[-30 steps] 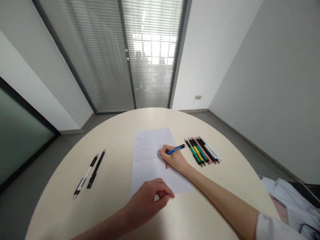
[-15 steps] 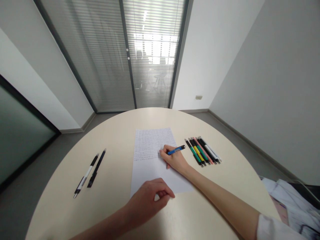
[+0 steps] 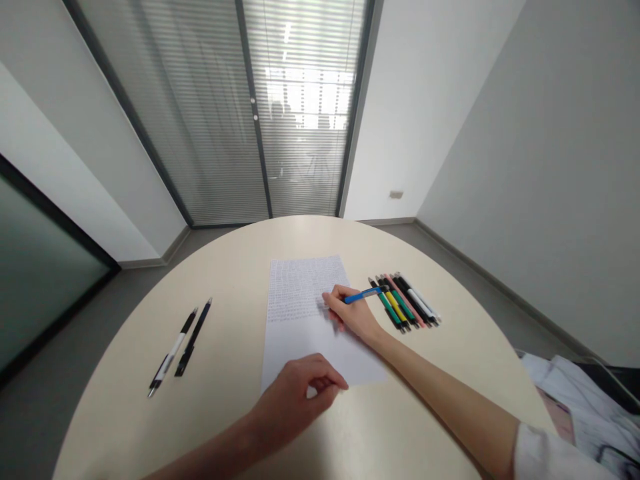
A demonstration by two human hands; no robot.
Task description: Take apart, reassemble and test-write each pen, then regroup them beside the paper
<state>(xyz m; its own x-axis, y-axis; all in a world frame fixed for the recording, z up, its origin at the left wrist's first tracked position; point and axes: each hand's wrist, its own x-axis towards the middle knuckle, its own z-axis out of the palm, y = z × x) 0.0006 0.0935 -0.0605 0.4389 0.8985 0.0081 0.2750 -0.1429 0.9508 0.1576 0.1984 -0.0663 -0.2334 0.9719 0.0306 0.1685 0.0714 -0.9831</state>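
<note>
A white sheet of paper [image 3: 300, 347] lies on the table, its upper half filled with rows of handwriting. My right hand [image 3: 353, 313] is closed around a blue pen [image 3: 361, 295] over the right part of the written lines. The pen leans to the right, its back end overlapping the row of pens in view; its tip is hidden by my fingers. At the sheet's lower edge rests my left hand [image 3: 305, 390], fingers curled in and thumb against the index finger, holding nothing.
Several pens in green, yellow, pink, black and white [image 3: 405, 301] lie side by side on the round table [image 3: 230, 413], right of the paper. A black-and-white pen [image 3: 173, 353] and a black pen [image 3: 194, 337] lie at left. White cloth [image 3: 575, 387] is beyond the table's right edge.
My right hand has shifted slightly right, and the blue pen's back end has swung right toward the row of pens. My left hand has stayed nearly still at the sheet's lower edge.
</note>
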